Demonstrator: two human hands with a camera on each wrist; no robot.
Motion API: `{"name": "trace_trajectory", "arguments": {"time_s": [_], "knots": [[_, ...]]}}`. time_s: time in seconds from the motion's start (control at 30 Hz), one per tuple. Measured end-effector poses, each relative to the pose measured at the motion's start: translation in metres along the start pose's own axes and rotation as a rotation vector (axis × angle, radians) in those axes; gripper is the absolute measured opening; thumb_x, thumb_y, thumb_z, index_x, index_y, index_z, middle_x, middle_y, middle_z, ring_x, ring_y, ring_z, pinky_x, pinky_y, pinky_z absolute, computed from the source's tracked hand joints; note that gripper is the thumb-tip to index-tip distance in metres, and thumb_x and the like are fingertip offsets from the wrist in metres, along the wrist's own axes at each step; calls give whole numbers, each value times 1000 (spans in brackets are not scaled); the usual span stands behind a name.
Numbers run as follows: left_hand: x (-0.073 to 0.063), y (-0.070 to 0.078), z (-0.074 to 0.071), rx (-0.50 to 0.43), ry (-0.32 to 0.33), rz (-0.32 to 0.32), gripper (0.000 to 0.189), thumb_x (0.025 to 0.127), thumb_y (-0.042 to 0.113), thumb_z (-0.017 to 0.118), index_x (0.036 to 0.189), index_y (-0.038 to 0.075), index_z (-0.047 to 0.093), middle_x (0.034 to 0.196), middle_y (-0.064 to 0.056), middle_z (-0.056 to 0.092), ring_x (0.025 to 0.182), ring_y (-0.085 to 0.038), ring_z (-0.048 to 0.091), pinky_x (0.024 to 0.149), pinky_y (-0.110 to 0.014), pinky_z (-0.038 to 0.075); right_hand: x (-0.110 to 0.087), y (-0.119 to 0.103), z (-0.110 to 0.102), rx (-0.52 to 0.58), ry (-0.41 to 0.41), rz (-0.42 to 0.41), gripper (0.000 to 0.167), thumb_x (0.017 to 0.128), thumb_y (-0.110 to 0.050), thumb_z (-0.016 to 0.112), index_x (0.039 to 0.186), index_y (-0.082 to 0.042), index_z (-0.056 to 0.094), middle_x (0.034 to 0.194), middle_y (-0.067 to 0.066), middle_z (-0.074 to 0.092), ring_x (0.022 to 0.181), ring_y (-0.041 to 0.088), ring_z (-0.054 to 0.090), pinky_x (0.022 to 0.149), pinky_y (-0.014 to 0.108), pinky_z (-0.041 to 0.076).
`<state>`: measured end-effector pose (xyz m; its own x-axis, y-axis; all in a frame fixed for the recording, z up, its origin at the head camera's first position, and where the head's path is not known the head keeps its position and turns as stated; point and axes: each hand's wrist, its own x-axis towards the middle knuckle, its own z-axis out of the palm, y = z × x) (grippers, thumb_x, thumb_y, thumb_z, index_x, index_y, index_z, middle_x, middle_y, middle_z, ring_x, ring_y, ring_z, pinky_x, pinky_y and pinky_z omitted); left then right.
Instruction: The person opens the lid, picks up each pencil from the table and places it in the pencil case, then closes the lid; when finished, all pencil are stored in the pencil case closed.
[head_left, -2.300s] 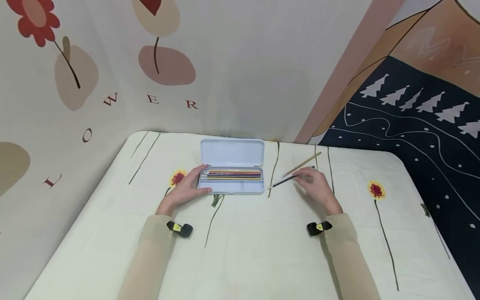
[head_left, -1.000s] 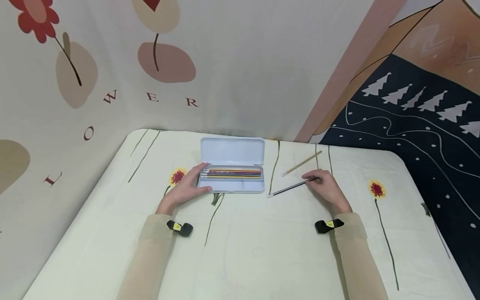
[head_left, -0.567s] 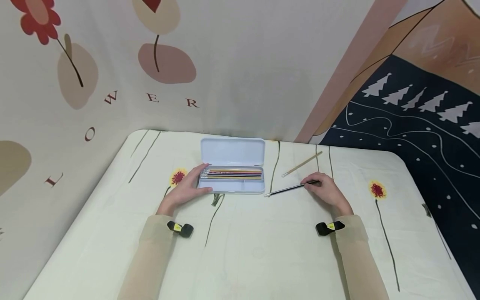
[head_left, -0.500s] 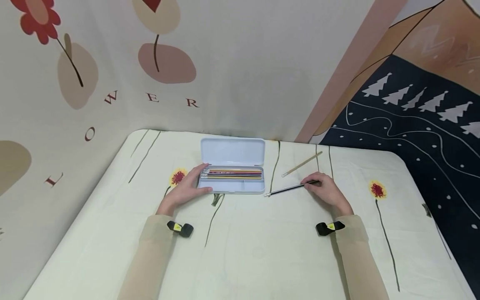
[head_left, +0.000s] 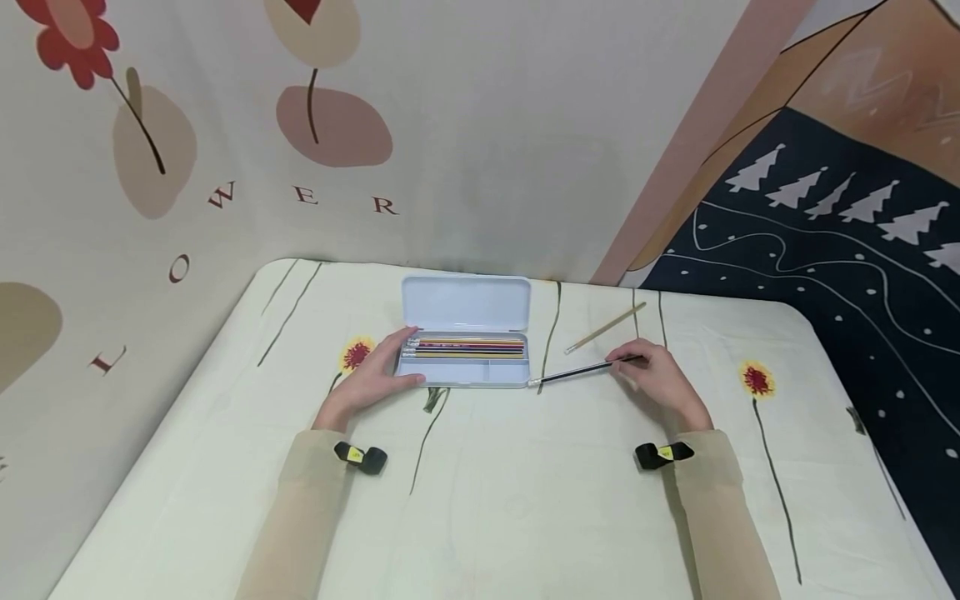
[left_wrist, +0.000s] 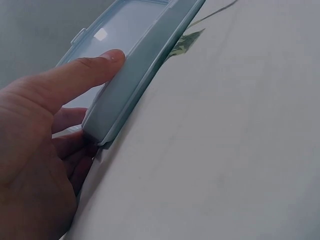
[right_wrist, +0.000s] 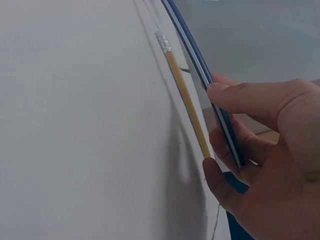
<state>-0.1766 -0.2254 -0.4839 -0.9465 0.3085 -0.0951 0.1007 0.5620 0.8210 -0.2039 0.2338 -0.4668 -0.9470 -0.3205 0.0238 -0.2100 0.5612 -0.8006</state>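
Note:
A pale blue pencil case (head_left: 450,373) lies with its lid raised, several pencils (head_left: 468,348) side by side in its back compartment. My left hand (head_left: 367,379) grips the case's left end, its thumb over the front rim in the left wrist view. Between the thumb and fingers of my right hand (head_left: 662,383) is a dark striped pencil (head_left: 573,372), pinched towards its right end. Its pale eraser end points left, close to the case's front right corner. In the right wrist view, a yellow pencil (right_wrist: 186,100) lies beyond the held one, its metal band and eraser visible.
A white tablecloth (head_left: 480,483) with printed flowers and stems covers the table. The lid (head_left: 465,304) stands at the back of the case, near the patterned wall hanging (head_left: 487,183). The loose yellow pencil is behind the right hand.
My right hand has slid right along the dark pencil, farther from its eraser end. The pencil now slopes less, and its eraser end sits nearer the case. The left hand stays put.

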Motion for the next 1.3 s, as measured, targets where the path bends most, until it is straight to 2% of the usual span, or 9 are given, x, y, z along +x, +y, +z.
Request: {"name": "trace_trajectory", "arguments": {"time_s": [0.13, 0.3, 0.6, 0.77, 0.9, 1.07, 1.3], "knots": [[0, 0, 0, -2, -1, -7, 85, 84, 25, 76, 152, 10, 27, 155, -19, 23, 141, -38, 18, 112, -57, 16, 0, -5, -1, 25, 14, -13, 15, 90, 5, 63, 103, 4, 70, 106, 18, 62, 99, 28, 59, 82, 13, 46], [0, -1, -1, -1, -2, -11, 86, 84, 25, 76, 153, 10, 26, 155, -19, 22, 141, -39, 18, 112, -58, 16, 3, -11, 0, 50, 28, -24, 15, 90, 6, 62, 103, 5, 70, 105, 18, 64, 99, 27, 58, 82, 13, 45], [0, 1, 0, -3, 0, -8, 86, 84, 25, 75, 152, 9, 26, 155, -20, 23, 141, -39, 19, 112, -57, 17, 0, -50, 7, 45, 43, -75, 14, 89, 9, 62, 101, 13, 68, 102, 26, 63, 98, 39, 58, 84, 29, 49], [0, 1, -1, -5, 0, -4, 85, 84, 24, 75, 152, 8, 26, 154, -20, 24, 140, -39, 20, 112, -57, 17, 10, -36, 19, 20, 83, -105, 12, 89, 5, 65, 99, 10, 70, 100, 22, 66, 97, 34, 59, 84, 24, 47], [0, 0, -1, -16, -1, -11, 85, 84, 24, 76, 152, 9, 27, 155, -20, 23, 141, -39, 19, 111, -58, 17, 19, -26, 29, 40, 80, -120, 13, 89, 3, 66, 100, 7, 71, 102, 19, 67, 99, 32, 59, 87, 31, 46], [1, 0, -2, -25, -8, -28, 86, 84, 26, 76, 153, 11, 27, 155, -18, 22, 141, -38, 18, 112, -57, 17, 24, -29, 42, 51, 57, -94, 13, 89, 1, 66, 100, 3, 72, 101, 16, 68, 99, 31, 60, 87, 40, 46], [1, 0, -3, -37, -13, -45, 86, 84, 27, 76, 153, 12, 26, 155, -18, 22, 141, -38, 19, 112, -58, 17, 31, -38, 57, 65, 63, -98, 12, 88, 1, 68, 98, 3, 73, 99, 15, 68, 97, 30, 61, 86, 41, 46]]}}
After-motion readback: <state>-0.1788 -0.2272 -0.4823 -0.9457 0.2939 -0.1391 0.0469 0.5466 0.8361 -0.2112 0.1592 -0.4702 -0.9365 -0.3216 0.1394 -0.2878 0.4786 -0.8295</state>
